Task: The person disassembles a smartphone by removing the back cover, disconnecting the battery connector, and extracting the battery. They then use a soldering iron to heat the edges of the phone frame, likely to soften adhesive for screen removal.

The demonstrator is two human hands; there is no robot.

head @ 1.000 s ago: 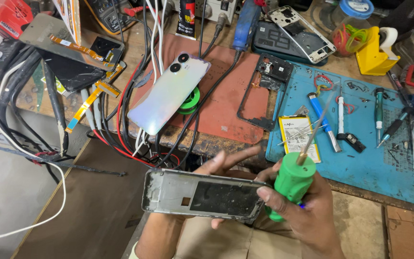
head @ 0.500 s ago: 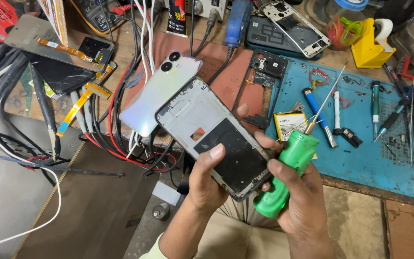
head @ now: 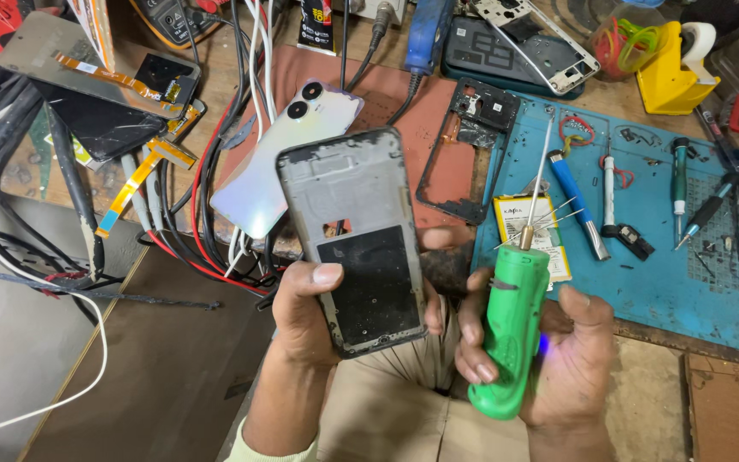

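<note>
The phone frame (head: 359, 235), grey with a black panel low on it, is standing upright above the bench edge, the left hand (head: 314, 321) gripping its lower end, thumb across the front. The right hand (head: 558, 351) is clasping a green electric screwdriver (head: 511, 329), bit pointing up over the blue mat (head: 669, 257).

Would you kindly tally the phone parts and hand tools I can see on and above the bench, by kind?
Phone frames: 3 (grey frame in the left hand, black frame, silver frame)
Back covers: 1 (white cover)
Batteries: 1 (battery)
Green drivers: 1 (driver in the right hand)
Blue-handled screwdrivers: 1 (screwdriver)
Total: 7
</note>
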